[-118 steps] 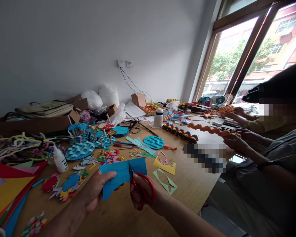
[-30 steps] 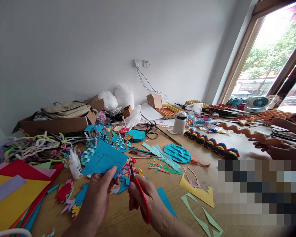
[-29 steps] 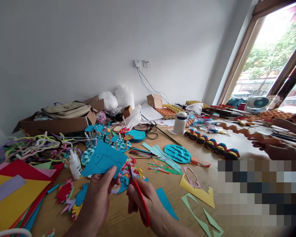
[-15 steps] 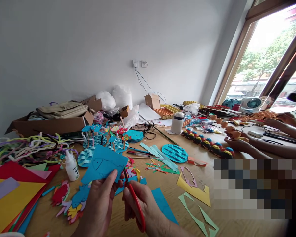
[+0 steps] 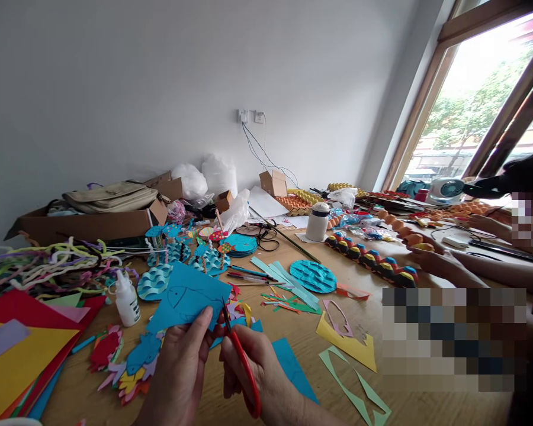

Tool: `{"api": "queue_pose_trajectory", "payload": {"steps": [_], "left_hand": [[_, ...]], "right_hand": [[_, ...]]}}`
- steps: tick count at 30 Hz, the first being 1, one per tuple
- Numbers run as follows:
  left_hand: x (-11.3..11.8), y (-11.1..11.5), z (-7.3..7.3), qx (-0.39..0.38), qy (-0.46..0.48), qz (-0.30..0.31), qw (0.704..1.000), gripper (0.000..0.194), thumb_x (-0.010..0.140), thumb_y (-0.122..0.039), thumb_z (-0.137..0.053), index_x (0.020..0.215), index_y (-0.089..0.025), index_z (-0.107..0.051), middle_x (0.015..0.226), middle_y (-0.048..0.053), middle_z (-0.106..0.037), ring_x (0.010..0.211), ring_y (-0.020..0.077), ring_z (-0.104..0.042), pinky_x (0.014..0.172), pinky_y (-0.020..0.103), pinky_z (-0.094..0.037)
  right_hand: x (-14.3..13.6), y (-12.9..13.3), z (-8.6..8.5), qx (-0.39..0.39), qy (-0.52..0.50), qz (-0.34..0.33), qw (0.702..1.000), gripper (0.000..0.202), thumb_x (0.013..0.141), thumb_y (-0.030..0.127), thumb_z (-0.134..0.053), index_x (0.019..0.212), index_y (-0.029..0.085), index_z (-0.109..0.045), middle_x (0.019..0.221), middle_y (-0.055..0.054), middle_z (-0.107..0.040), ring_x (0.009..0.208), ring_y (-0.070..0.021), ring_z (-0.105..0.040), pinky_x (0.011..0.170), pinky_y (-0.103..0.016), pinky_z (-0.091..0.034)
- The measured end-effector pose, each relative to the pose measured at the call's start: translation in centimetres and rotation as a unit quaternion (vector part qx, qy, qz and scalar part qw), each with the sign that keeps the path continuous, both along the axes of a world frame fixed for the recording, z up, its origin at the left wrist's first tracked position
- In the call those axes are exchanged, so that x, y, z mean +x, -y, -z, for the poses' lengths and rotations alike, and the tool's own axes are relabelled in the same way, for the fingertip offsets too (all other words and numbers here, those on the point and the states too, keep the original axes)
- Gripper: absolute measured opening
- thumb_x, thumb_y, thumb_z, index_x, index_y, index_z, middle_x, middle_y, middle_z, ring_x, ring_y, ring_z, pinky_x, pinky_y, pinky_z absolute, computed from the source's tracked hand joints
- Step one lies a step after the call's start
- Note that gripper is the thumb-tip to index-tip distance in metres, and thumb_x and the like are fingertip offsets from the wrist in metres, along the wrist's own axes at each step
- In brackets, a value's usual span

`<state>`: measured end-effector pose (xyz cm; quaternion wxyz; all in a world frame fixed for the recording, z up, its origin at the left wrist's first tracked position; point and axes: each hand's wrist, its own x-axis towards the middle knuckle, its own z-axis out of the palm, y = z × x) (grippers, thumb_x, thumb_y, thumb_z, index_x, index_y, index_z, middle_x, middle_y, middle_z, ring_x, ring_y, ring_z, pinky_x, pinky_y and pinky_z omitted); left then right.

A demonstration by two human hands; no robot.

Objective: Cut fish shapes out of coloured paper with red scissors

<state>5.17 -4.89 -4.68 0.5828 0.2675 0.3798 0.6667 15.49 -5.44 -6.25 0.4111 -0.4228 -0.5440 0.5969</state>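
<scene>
My left hand (image 5: pixel 184 355) pinches the lower edge of a blue sheet of paper (image 5: pixel 180 296), thumb on top. A fish outline is drawn on the sheet in dark line. In my right hand (image 5: pixel 257 361) is a pair of red-handled scissors (image 5: pixel 246 373), its dark blades pointing up at the sheet's right edge, close to my left fingertips. Whether the blades bite into the paper, I cannot tell. Below and left of the sheet lies a pile of cut paper fish (image 5: pixel 144 355) in blue, yellow, red and purple.
A white glue bottle (image 5: pixel 127 302) stands left of the sheet, near stacked coloured paper (image 5: pixel 22 367). Green paper offcuts (image 5: pixel 353 378) lie at right, with a blue textured disc (image 5: pixel 313 276) behind. A co-worker's hands (image 5: pixel 430 263) handle an orange egg-carton strip (image 5: pixel 395 225) at far right.
My hands, the sheet and the scissors keep nearly the same pose. At right, the co-worker's head has leaned into view and their hands have shifted slightly.
</scene>
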Motion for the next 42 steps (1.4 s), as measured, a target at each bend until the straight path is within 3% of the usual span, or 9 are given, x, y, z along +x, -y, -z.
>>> {"api": "queue_pose_trajectory", "payload": {"steps": [7, 16, 29, 36, 42], "left_hand": [[0.0, -0.1, -0.1, 0.009, 0.002, 0.006, 1.0, 0.013, 0.059, -0.026, -0.077, 0.066, -0.021, -0.067, 0.067, -0.004, -0.07, 0.065, 0.0116, -0.061, 0.063, 0.017, -0.052], [-0.3, 0.0, -0.2, 0.025, -0.001, 0.021, 0.999, 0.013, 0.06, -0.022, -0.076, 0.061, -0.019, -0.063, 0.063, -0.005, -0.068, 0.057, 0.0119, -0.062, 0.053, 0.018, -0.049], [-0.4, -0.2, -0.3, 0.036, 0.007, 0.018, 0.999, 0.013, 0.06, -0.021, -0.076, 0.069, -0.019, -0.068, 0.067, -0.003, -0.069, 0.062, 0.013, -0.063, 0.056, 0.02, -0.05], [-0.8, -0.1, -0.4, 0.05, -0.015, 0.043, 0.998, 0.008, 0.064, -0.023, -0.074, 0.065, -0.021, -0.066, 0.061, -0.005, -0.065, 0.058, 0.0109, -0.057, 0.057, 0.019, -0.049], [-0.9, -0.1, -0.7, 0.053, -0.03, 0.044, 0.997, 0.017, 0.063, -0.021, -0.073, 0.054, -0.019, -0.06, 0.054, -0.006, -0.059, 0.052, 0.0095, -0.052, 0.052, 0.019, -0.046]], "right_hand": [[-0.1, 0.0, 0.1, -0.007, -0.001, 0.004, 1.0, 0.064, 0.056, 0.079, -0.048, 0.059, 0.016, -0.042, 0.04, 0.008, -0.037, 0.032, -0.0043, -0.04, 0.032, -0.013, -0.03], [0.2, 0.1, -0.1, -0.014, -0.021, -0.002, 1.0, 0.063, 0.055, 0.078, -0.05, 0.059, 0.016, -0.043, 0.043, 0.008, -0.037, 0.031, -0.0032, -0.039, 0.032, -0.014, -0.028], [0.3, -0.1, 0.6, -0.008, -0.014, -0.01, 1.0, 0.06, 0.062, 0.075, -0.048, 0.061, 0.016, -0.045, 0.039, 0.007, -0.04, 0.029, -0.0037, -0.037, 0.029, -0.014, -0.023], [0.4, -0.4, 1.1, 0.005, -0.01, -0.021, 1.0, 0.059, 0.063, 0.075, -0.048, 0.061, 0.016, -0.046, 0.039, 0.007, -0.04, 0.029, -0.0039, -0.038, 0.029, -0.014, -0.024], [0.7, -0.5, 0.8, 0.016, 0.008, -0.028, 0.999, 0.058, 0.063, 0.074, -0.048, 0.06, 0.016, -0.045, 0.039, 0.007, -0.039, 0.031, -0.0049, -0.04, 0.03, -0.014, -0.027]]}}
